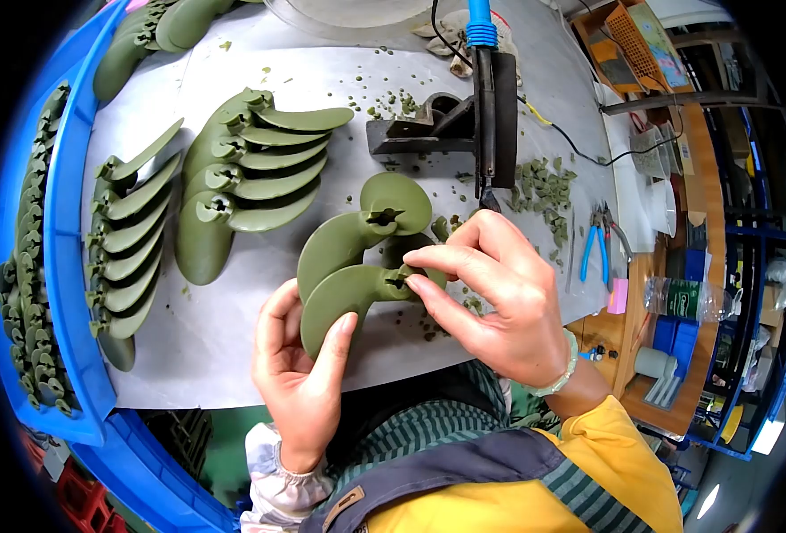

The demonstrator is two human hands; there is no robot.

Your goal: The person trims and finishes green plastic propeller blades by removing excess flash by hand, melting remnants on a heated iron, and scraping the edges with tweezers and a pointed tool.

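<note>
Standing by the bench (224, 342), pale sheet on top. The piece in hand, a smooth olive-green plastic propeller with curved blades (344, 302), is held low at the bench's near edge, hub toward the right hand. Presumably tilted so the notched hub faces the eyes. A second olive-green propeller (397, 195) sits just behind, partly overlapped; whether it is held too or resting, cannot tell.

Left hand (304, 369): thumb laid flat on the front blade, other fingers curled behind it; a broad clamp on the blade, likely to steady the piece. Right hand (504, 289): thumb and forefinger drawn nearly together, pinching at the hub's edge. Any small bit between the tips is too hidden to tell.

To the left, two nested rows of green blades (131, 244) (259, 151), hubs lined up, probably to save room. Beyond them, a blue plastic crate (71, 178) with more green parts inside. A blue-handled tool (480, 27) sits on a black metal stand (495, 124), seemingly so both hands stay free. Green scraps (544, 195) litter the bench beside it; blue-handled pliers (595, 249) lie farther right.
</note>
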